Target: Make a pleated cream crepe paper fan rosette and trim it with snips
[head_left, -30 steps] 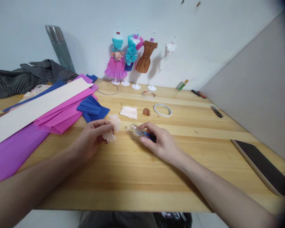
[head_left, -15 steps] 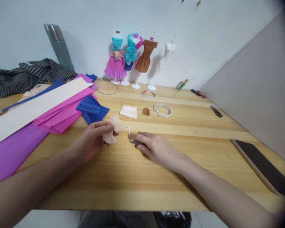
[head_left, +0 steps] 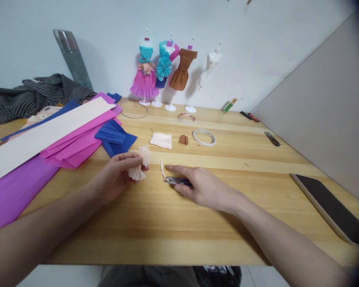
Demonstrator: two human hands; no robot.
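Paper, finely pleated, fans from the left hand near metal snips.

Pale scrap laid down, right hand lowered; forefinger straightened

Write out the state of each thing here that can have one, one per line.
Cream paper, pleated, in left grip
Snips, in right grip, blade opening unclear
White scrap, crumpled, at snips' tip
Blue paper, partly pleated
Pink paper, creased
Striped cloth, bunched
Bottle, capped
Tape roll, lying flat
Brown dress, gathered
Pink skirt, frilled
White figure, no coloured dress
Dark slab, lying flat
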